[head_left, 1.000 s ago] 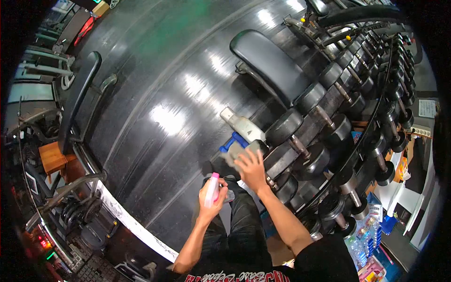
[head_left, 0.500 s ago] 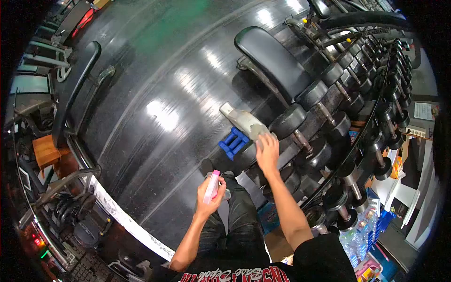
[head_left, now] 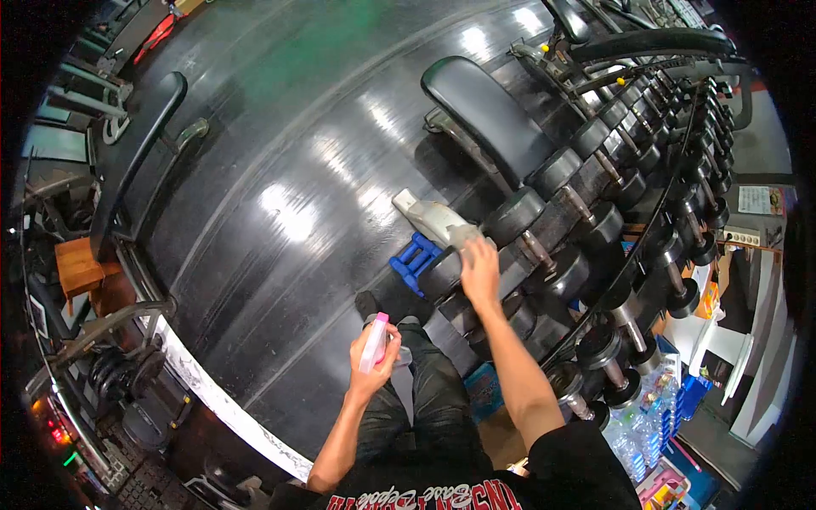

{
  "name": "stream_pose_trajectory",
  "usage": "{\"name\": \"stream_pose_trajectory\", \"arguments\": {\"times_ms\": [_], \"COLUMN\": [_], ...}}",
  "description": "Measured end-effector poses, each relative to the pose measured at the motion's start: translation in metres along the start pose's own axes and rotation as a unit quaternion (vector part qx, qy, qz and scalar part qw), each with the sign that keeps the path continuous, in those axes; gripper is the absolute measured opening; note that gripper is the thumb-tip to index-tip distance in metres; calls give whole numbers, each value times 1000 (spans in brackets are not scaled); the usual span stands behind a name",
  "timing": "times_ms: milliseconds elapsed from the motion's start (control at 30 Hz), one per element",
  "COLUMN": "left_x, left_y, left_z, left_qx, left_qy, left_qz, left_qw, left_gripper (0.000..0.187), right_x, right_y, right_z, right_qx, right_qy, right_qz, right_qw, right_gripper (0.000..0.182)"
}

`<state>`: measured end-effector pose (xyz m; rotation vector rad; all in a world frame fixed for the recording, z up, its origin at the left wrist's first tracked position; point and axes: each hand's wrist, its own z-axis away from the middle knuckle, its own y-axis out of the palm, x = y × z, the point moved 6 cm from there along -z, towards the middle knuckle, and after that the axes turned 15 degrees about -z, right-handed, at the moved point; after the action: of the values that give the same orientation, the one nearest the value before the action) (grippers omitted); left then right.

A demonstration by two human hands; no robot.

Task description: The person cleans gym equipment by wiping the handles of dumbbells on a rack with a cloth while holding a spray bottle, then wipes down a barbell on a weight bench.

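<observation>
Since 0.5 s ago the right hand [head_left: 478, 274] has barely shifted, staying palm-down w/ fingers spread on a dumbbell [head_left: 448, 270] on the rack [head_left: 595, 255]; a grey cloth [head_left: 466, 240] is mostly hidden under it. Left hand [head_left: 371, 361], arm bent, grasps a pink-topped spray bottle [head_left: 375, 342] over the knees.

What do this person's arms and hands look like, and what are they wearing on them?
Both arms are bare to the shoulder, with no gloves, watch or rings to be seen on the left hand or right hand. A black shirt with red lettering shows below.
</observation>
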<state>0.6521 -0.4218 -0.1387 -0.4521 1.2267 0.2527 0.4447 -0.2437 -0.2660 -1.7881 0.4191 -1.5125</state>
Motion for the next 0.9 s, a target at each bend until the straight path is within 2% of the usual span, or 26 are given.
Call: {"name": "stream_pose_trajectory", "arguments": {"times_ms": [67,167,200,267,333,433,533,567,600,667,700,733,800,833,900], "left_x": [7,8,6,3,1,1,2,3,4,5,5,5,6,7,8], "left_y": [2,7,8,10,9,3,-6,-7,-9,-11,-10,-10,-9,-8,-6], "left_z": [6,9,9,10,12,15,21,22,23,25,25,24,24,24,24], "left_qx": [-6,9,14,21,25,22,-7,-6,-20,-38,-34,-30,-34,-33,-35], "left_qy": [-26,-31,-27,-17,-9,-2,-11,-11,-16,-21,-22,-22,-22,-23,-28], "left_qz": [22,11,11,-6,-27,-20,-4,-4,9,25,10,-6,-5,-4,2], "left_qw": [999,999,999,1000,999,1000,1000,1000,1000,999,999,999,999,999,999], "left_gripper": [11,12,12,12,12,11,11,11,11,11,11,11,11,10,10], "right_x": [34,52,45,36,35,34,50,59,55,53,56,61,63,64,49], "right_y": [1,12,11,7,6,4,11,18,24,62,70,79,90,100,128], "right_z": [24,64,66,73,61,35,14,13,17,49,65,77,94,95,103], "right_qx": [59,190,188,161,173,77,66,115,117,285,381,368,430,429,451], "right_qy": [-84,-190,-188,-244,-225,-170,-151,-175,-175,-360,-375,-429,-472,-473,-479], "right_qz": [69,93,92,88,78,34,53,94,95,175,262,302,412,411,507], "right_qw": [992,959,960,952,956,982,985,973,973,871,803,768,650,650,557], "right_gripper": [37,50,50,53,53,50,46,35,35,29,33,36,40,40,41]}}
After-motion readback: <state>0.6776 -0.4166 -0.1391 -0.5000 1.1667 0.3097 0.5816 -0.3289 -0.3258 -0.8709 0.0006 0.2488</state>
